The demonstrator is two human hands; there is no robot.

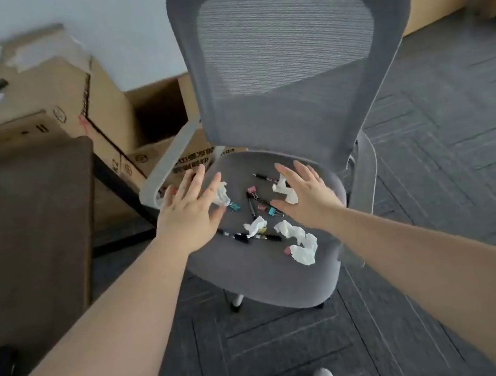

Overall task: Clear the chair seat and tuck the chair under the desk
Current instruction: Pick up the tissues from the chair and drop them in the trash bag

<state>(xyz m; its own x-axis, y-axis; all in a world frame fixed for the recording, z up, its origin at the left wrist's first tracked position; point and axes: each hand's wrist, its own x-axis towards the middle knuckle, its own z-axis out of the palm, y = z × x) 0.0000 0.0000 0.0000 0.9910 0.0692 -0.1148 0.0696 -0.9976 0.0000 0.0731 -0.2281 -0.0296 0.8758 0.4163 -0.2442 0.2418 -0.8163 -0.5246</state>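
Head view shows a grey fabric-seated office chair with a mesh back and pale grey armrests (264, 279) standing on dark carpet, turned toward the person and well apart from the dark brown wooden bench (35, 228) at the left, with brown cardboard boxes (69, 95) between bench and wall. Its seat carries loose clutter: crumpled white tissue wads (303, 245), black pens (254, 238) and small pastel binder clips (252, 191), scattered mostly across the middle and back of the cushion. The left hand (189, 213) hovers over the seat's left side with fingers (198, 179) spread wide and holding nothing, one tissue wad just beside its fingertips; the right hand (304, 193) is likewise spread and empty over the right side, its palm near or touching another wad. In handling, the tissues should be nearly weightless and soft, best gathered by closing the whole hand over several at once. The pens are stiff, smooth and likely to roll on the sloping cushion, so a pinch across the barrel suits them. The clips are small and hard, easier taken by their wire loops or swept into a cupped palm. The chair itself probably rolls freely on casters; the top of the backrest or both armrests give the steadiest hold for steering it under the bench.
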